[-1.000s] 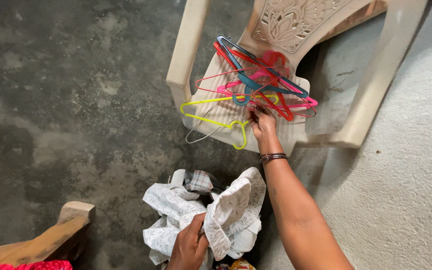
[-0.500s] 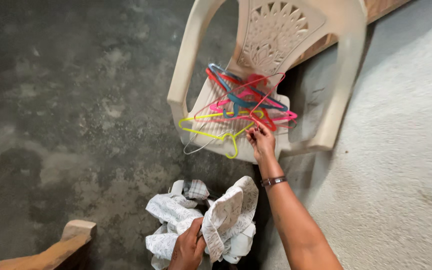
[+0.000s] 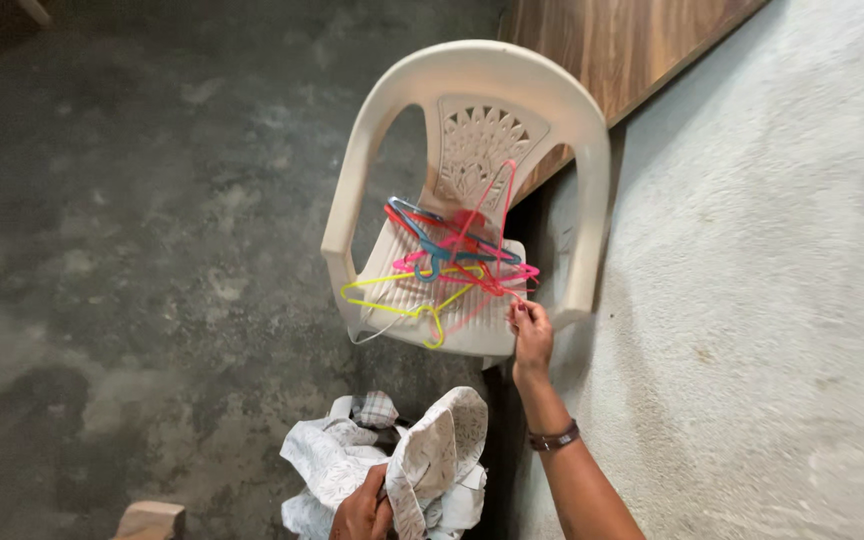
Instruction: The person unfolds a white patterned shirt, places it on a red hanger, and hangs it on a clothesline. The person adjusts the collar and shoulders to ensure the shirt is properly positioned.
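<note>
The right hand (image 3: 531, 331) had drawn back, pinching a pink hanger (image 3: 492, 235) clear above the chair (image 3: 592, 200); tangled neighbours might drag along. The left hand (image 3: 362, 512) clutched the white cloth (image 3: 432, 450).

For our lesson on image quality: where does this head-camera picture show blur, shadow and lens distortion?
Head view: motion blur smears the grey wall and the pink hanger pulled by the right hand; the chair casts a shadow beside the wall; wide-angle distortion tilts the edges; the top left floor is dim.
</note>
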